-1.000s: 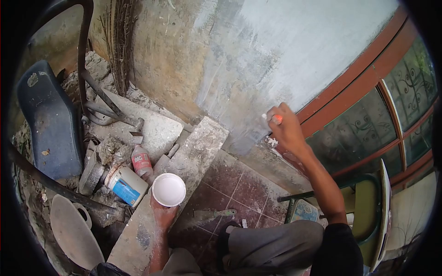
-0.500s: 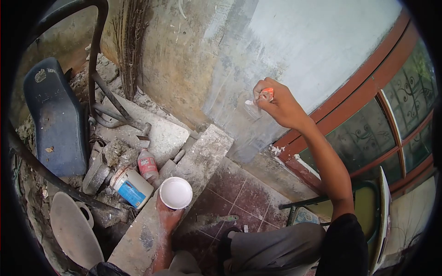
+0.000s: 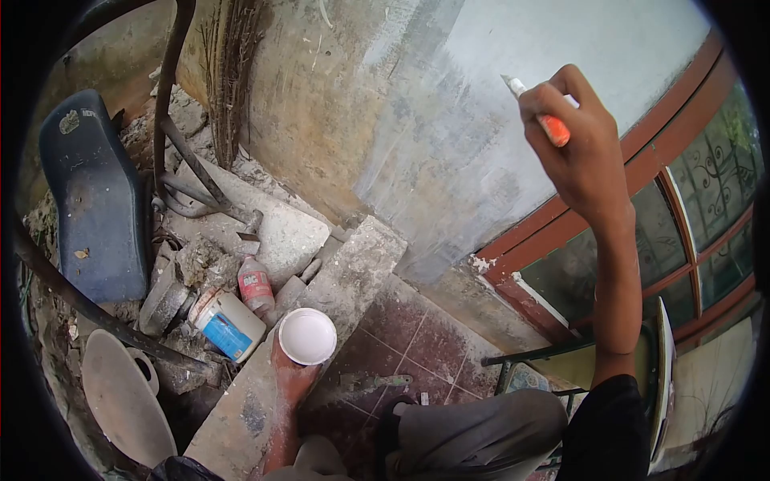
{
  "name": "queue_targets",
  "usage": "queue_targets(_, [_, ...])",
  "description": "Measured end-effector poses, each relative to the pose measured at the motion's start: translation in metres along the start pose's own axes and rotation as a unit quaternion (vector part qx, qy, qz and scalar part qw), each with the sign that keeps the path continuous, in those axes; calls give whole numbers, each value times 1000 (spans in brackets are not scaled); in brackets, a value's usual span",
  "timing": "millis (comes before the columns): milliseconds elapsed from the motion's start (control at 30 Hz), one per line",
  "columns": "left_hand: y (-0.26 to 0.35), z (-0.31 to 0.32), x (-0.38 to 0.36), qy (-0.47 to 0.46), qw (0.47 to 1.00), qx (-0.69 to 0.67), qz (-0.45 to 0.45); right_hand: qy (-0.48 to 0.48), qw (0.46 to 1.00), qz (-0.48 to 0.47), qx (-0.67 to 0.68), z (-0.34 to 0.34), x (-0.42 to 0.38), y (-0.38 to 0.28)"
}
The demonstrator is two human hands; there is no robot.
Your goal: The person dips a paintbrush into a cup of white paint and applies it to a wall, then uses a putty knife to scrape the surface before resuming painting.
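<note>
My left hand [image 3: 294,378] is wrapped round a small white tub [image 3: 308,336] with pale white paint in it, held upright low in the view. Up at the right, my right hand [image 3: 579,156] grips a paintbrush [image 3: 554,130] whose handle has an orange end. The whitened brush head points up and left, overlapping the wall [image 3: 417,152] in this view. That wall is freshly white towards the upper right and grey, streaked and stained towards the left.
Left of the ledge [image 3: 361,260] lie a pink-labelled bottle [image 3: 256,286], a bucket with a blue label [image 3: 233,327], rubble and a dark plastic seat [image 3: 100,208]. A scraper [image 3: 377,381] rests on the red tiles. Brown-framed windows [image 3: 626,272] and a chair [image 3: 577,361] stand at the right.
My right hand has moved up and to the right with the paintbrush, and the brush head has turned from pointing down to pointing up-left. My left hand and the tub have stayed put.
</note>
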State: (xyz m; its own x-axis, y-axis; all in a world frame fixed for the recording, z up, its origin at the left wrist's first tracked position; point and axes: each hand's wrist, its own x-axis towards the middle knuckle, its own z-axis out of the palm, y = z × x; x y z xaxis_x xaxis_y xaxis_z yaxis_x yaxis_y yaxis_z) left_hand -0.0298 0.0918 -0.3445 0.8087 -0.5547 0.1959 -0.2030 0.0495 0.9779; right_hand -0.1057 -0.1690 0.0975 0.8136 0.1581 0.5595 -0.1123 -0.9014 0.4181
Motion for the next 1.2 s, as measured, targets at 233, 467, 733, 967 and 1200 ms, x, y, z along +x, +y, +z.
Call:
queue_targets(233, [2,-1,2,-3,1000,6,-8,-97,984,-115,-95,143,-85,-17])
queue_targets(467, [8,0,1,3,1000,4,-6,-234,967,-32,98,190,-141,-85])
queue_targets(733, [-7,2,-3,17,999,24,17,-133,935,95,314,137,-127,-92])
queue_targets(967, [5,1,1,24,999,19,44,22,682,349,642,109,-100,-99])
queue_targets(1200, [1,3,2,19,999,-19,43,-121,630,347,684,124,-106,-146])
